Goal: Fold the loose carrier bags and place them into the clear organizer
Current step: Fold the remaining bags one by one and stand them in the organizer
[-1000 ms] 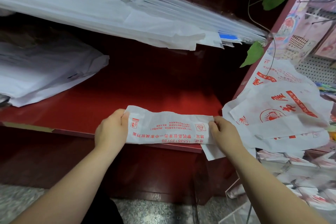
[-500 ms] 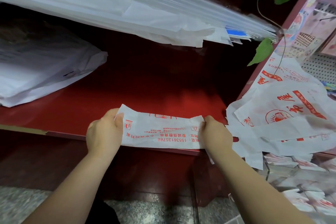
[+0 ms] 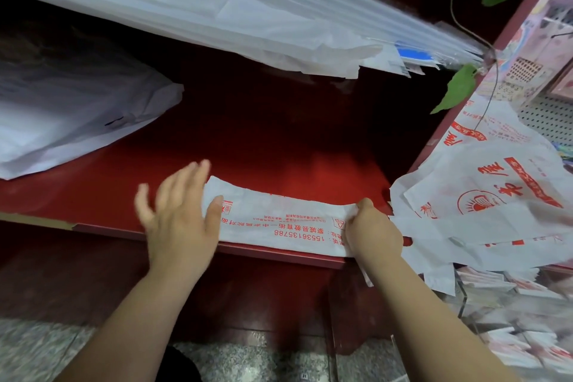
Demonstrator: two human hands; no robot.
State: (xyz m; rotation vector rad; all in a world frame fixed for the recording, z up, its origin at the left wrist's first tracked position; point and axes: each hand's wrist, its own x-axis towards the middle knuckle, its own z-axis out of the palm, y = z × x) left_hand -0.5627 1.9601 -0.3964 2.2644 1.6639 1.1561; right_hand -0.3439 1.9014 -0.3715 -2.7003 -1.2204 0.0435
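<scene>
The folded carrier bag (image 3: 279,222) lies along the front edge of the red counter (image 3: 263,146), left hand (image 3: 179,226) spread wide with thumb on it, right hand (image 3: 372,231) pinching its right end.

On red tabletop (image 3: 248,139), along front edge: folded carrier bag (image 3: 279,223), flat strip, red print. Left hand (image 3: 179,223) at bag's left end, fingers (image 3: 189,180) spread straight, thumb on bag. Right hand (image 3: 372,232) pinches bag's right end. Loose carrier bags (image 3: 483,195) heaped right of bag. Clear organizer (image 3: 462,298) lower right of bag.
</scene>
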